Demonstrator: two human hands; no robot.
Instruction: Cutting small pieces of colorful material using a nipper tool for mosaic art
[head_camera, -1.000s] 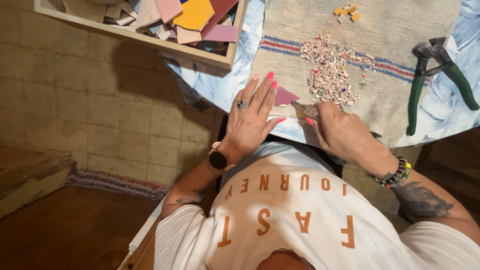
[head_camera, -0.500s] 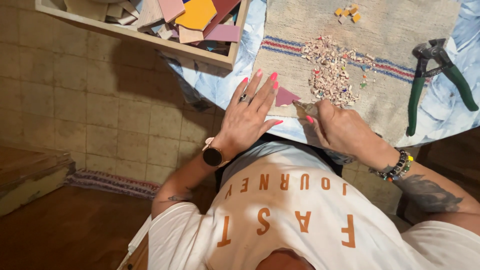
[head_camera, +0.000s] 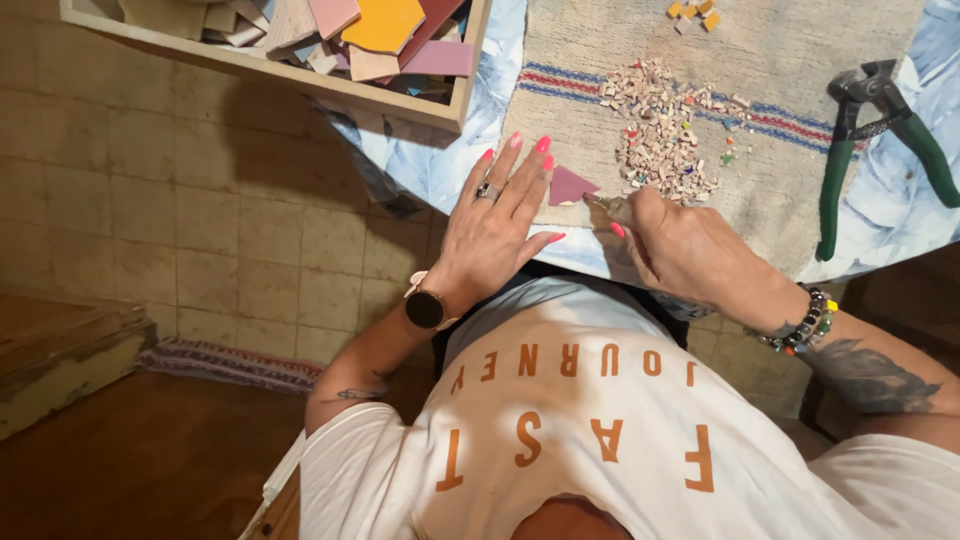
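Across the upper right of the view spreads a pale woven cloth (head_camera: 800, 90) with red and blue stripes, laid over a blue-and-white patterned cover (head_camera: 450, 160) that hangs off the table edge. At the upper left, a wooden tray (head_camera: 300, 80) sits on the same surface, holding flat tile pieces in yellow, pink, maroon and beige; it lies well apart from both hands. On the cloth's right side lie green-handled nippers (head_camera: 870, 140), jaws pointing away from the person, untouched. A heap of tiny tile chips (head_camera: 665, 130) in white, pink and mixed colours lies on the cloth just beyond the right hand, and a few small orange-yellow chips (head_camera: 692, 12) sit near the top edge.

Nearer the table's edge, the left hand (head_camera: 495, 225) lies open and flat, fingers spread, pink nails showing, a ring on one finger and a dark watch at the wrist. Its fingertips press on or just beside a small mauve tile piece (head_camera: 570, 185), which rests on the cloth between the two hands. The right hand (head_camera: 680, 245) is closed around a small metal tool (head_camera: 612, 207), whose tip reaches the tile piece's edge; a beaded bracelet circles that wrist.
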